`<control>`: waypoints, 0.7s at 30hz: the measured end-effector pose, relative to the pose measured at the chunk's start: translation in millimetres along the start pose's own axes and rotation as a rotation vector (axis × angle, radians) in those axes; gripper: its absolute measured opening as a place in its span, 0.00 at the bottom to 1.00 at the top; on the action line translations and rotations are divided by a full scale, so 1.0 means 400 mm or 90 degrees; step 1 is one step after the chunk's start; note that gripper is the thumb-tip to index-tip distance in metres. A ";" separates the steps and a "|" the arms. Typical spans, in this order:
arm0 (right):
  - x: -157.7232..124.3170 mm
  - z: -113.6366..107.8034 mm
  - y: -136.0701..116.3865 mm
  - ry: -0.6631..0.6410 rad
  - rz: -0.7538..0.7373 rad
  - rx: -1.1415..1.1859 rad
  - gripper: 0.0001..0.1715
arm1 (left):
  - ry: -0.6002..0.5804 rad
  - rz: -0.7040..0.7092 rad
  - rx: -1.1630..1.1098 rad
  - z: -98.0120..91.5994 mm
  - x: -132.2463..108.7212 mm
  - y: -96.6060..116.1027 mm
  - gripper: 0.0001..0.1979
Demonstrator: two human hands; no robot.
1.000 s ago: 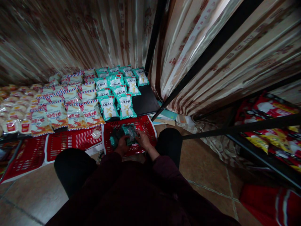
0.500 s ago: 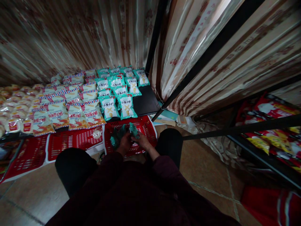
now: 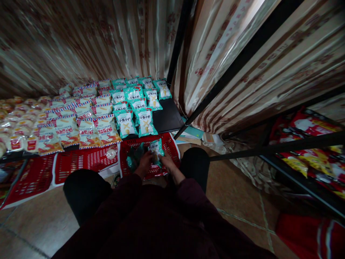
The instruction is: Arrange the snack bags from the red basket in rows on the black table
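Observation:
Between my two hands is a teal and white snack bag (image 3: 156,149), its printed front facing up, above a red basket (image 3: 176,153). My left hand (image 3: 145,160) grips its left side with closed fingers. On its right edge, my right hand (image 3: 166,160) pinches the wrapper. Darker teal bags (image 3: 133,157) lie in the basket beside my left hand. Just beyond, rows of matching teal snack bags (image 3: 146,121) lie on a black shelf (image 3: 168,117).
Striped-edge snack bags (image 3: 106,129) and round wrapped snacks (image 3: 20,131) fill the shelf leftward. Another red basket (image 3: 78,163) is below them. A black metal bar (image 3: 229,79) slants up on the right. Red and yellow packets (image 3: 309,144) sit on a rack at far right.
The teal bag between my hands has been turned so its white printed front shows, and it is higher. My right hand has shifted slightly right. The shelf rows are unchanged.

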State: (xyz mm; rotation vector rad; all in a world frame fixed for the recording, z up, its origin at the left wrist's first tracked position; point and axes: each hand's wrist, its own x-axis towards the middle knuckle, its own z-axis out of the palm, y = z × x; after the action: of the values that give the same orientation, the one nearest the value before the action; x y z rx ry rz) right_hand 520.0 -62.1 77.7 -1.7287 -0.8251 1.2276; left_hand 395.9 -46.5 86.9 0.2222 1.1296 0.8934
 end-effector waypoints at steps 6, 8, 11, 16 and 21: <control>-0.015 -0.003 -0.011 -0.006 0.180 0.105 0.23 | -0.048 0.002 0.031 0.001 0.002 -0.010 0.26; -0.022 -0.009 -0.014 -0.003 0.184 0.114 0.23 | -0.065 0.010 0.054 -0.004 0.003 -0.015 0.27; -0.034 -0.017 -0.021 0.011 0.175 0.140 0.23 | -0.077 0.021 0.063 -0.007 0.009 -0.022 0.29; -0.055 -0.029 -0.042 0.053 0.123 0.171 0.26 | -0.076 0.053 0.075 -0.002 0.027 -0.031 0.31; -0.067 -0.042 -0.052 0.068 0.066 0.126 0.33 | -0.091 0.086 0.100 0.002 0.029 -0.032 0.32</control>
State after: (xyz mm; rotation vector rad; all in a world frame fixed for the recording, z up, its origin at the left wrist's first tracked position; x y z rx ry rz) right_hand 527.0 -80.5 110.0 -1.6755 -0.5378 1.2310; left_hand 404.5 -46.4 71.9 0.4886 1.0604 0.8936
